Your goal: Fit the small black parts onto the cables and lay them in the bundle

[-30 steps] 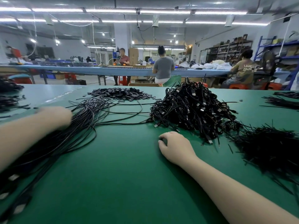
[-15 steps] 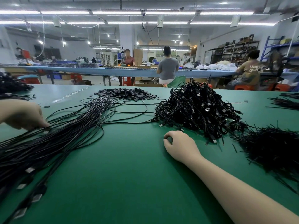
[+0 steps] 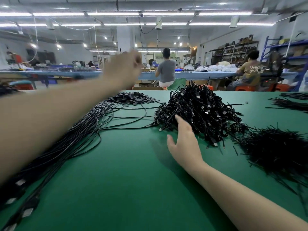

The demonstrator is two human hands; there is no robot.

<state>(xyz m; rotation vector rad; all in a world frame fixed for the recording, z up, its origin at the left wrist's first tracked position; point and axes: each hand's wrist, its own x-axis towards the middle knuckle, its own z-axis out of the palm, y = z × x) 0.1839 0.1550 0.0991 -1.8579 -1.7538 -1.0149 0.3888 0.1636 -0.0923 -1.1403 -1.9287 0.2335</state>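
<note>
1. The person's left hand is up in the air, reaching far out over the green table. It is blurry, so I cannot tell if its fingers hold anything.
2. The right hand is low over the table with its fingers straight and spread. The fingertips touch the near edge of a big tangled pile of black cables.
3. A flat heap of small black parts lies at the far side of the table, under the raised left hand.
4. A long bundle of cables lies on the left, stretched from that heap down to the near corner.
5. A pile of thin black strips sits on the right.
6. Two workers sit at a blue table behind.
</note>
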